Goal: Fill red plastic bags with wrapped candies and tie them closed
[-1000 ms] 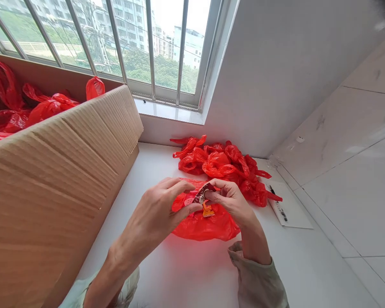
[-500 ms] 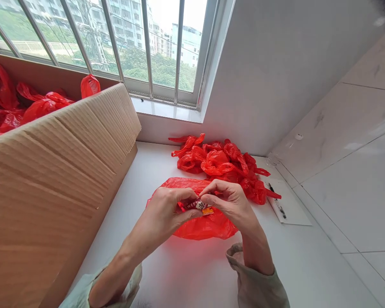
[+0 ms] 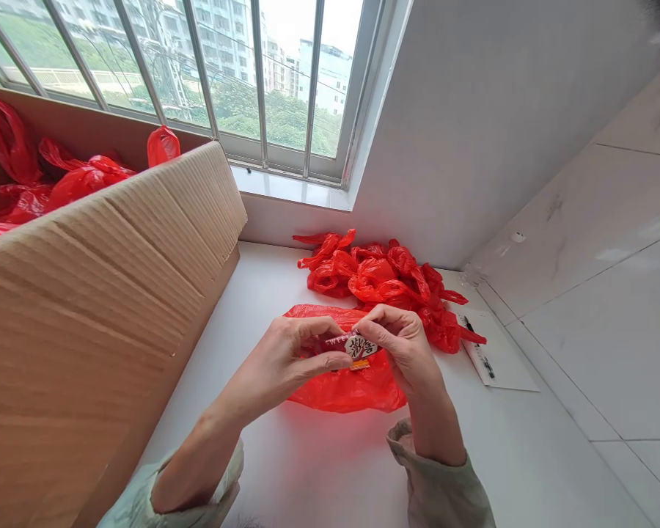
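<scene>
Between my two hands is a small dark-red candy packet (image 3: 361, 346) with white lettering and a pale patch of dark characters. My left hand (image 3: 294, 350) pinches its left end between thumb and fingers. At the other end, the thumb and fingertips of my right hand (image 3: 399, 341) grip the wrapper. Both hands are above a spread red plastic bag (image 3: 346, 392) on the white table. Just below the packet, a small orange-yellow wrapped piece (image 3: 359, 364) shows on the bag. My fingers cover parts of the packet's ends.
Behind the bag lies a heap of knotted red plastic bags (image 3: 379, 275) against the wall. A tall cardboard box (image 3: 115, 293) holding more red bags stands at the left. On the right, a pen (image 3: 487, 363) lies on white paper (image 3: 514, 378). A barred window (image 3: 286, 110) is at the back.
The packet has turned so that more of its pale label shows between my hands. My right hand has shifted slightly right, away from the left. The whole view has moved a little.
</scene>
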{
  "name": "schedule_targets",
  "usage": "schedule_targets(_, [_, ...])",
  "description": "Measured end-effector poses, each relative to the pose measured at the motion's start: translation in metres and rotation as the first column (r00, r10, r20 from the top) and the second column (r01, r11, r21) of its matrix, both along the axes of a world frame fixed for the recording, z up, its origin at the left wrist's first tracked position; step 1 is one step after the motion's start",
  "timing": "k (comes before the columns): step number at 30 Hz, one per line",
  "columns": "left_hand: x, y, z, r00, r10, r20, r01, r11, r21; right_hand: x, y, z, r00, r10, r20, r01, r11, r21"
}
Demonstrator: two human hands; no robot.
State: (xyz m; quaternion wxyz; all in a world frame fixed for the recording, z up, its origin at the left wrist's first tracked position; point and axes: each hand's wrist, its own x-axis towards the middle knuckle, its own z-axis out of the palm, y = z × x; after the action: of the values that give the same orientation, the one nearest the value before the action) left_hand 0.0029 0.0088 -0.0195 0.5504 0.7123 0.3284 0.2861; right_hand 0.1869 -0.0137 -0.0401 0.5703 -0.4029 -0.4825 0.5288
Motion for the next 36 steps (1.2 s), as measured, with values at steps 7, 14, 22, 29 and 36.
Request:
schedule_targets(7, [0.001,0.004,-0.002,0.995,0.022,0.097,-0.01,0.992,-0.124,0.013,-0.001,0.003,0.977,0.105,0.187,-0.085,0.99,-0.111])
schedule_targets(14, [-0.003,0.006,-0.003,0.989,-0.073,0.125,0.098,0.974,-0.205,0.015,-0.002,0.003,0.969,0.067,0.237,-0.045,0.994,-0.099])
schedule_targets(22, [-0.002,0.005,-0.005,0.981,-0.096,0.169,0.144,0.944,-0.297,0.018,-0.006,0.006,0.955,0.067,0.29,-0.059,0.998,-0.036])
schedule_targets(29, [-0.004,0.006,-0.006,0.957,-0.173,0.234,0.25,0.9,-0.358,0.021,-0.008,0.01,0.936,0.07,0.346,-0.066,0.998,-0.023])
schedule_targets(36, [-0.004,0.008,-0.006,0.968,-0.112,0.225,0.185,0.924,-0.334,0.021,-0.004,0.006,0.961,0.097,0.258,-0.089,0.995,-0.043])
